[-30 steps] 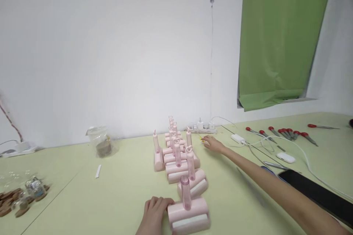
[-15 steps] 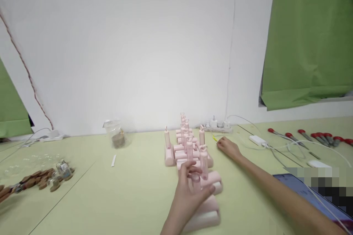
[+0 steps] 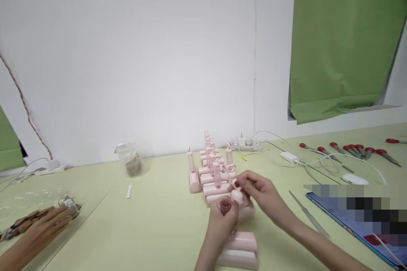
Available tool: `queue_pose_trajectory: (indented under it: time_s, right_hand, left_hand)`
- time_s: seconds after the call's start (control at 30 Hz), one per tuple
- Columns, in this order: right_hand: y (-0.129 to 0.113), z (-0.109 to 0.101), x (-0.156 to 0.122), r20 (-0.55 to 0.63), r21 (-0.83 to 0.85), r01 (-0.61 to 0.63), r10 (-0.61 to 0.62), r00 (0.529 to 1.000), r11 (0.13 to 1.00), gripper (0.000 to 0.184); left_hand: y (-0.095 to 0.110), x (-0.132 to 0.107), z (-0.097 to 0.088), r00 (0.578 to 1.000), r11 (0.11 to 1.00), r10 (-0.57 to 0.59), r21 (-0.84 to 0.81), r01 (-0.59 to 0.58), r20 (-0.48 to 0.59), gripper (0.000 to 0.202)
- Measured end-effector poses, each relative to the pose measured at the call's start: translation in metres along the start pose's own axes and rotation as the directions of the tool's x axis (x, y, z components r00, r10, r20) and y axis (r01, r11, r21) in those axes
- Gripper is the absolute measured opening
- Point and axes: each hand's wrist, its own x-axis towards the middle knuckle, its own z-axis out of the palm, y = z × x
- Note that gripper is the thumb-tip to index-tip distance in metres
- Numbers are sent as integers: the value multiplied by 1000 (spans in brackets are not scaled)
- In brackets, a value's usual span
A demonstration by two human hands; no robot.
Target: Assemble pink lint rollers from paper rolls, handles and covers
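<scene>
My left hand (image 3: 221, 216) is closed around a small translucent pink tube (image 3: 226, 204) with its round open mouth facing up. Just beside it, my right hand (image 3: 262, 192) pinches a pale pink cap (image 3: 237, 195) with a loop on top, close to the tube's mouth. Behind both hands, similar pink tubes with heart-shaped loops (image 3: 216, 171) stand in a row among pink cylinders (image 3: 210, 188) lying on their sides. Below my left hand lie more pink cylinders (image 3: 240, 241). My fingers hide part of the tube and cap.
Another person's hand (image 3: 47, 224) rests on brown pieces (image 3: 22, 222) at the left. A plastic bag (image 3: 132, 163), a white strip (image 3: 129, 191), a power strip (image 3: 246, 147), cables, red-ended tools (image 3: 352, 149), a metal blade tool (image 3: 308, 214) and a tablet (image 3: 346, 224) lie around.
My right hand has come from beside the yellow piece near the power strip to my left hand, and now holds the cap. Another person's hand has appeared at the left.
</scene>
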Motion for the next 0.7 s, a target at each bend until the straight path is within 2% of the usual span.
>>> queue_pose_trajectory:
  time_s: [0.07,0.17,0.3,0.5,0.7]
  right_hand:
    - [-4,18,-5,12,-43,26,-26,1000,999,30]
    - [-4,30,-4,7,-138,63,-63,998,988,27]
    - [-3,29,-1,74,-223,87,-72,995,971,26]
    - [-1,22,3,149,-303,62,-18,989,951,26]
    - [-4,25,22,313,-230,169,-92,945,958,34]
  left_hand:
    - [0,-2,1,1000,1000,20,22,-19,-18,32]
    - [-2,-3,1,998,997,41,64,-38,-51,31]
    - [-4,-2,1,994,995,34,100,-24,-100,34]
    - [-3,2,1,992,997,-7,70,16,-123,18]
    - [-3,2,1,993,999,-40,9,41,-112,14]
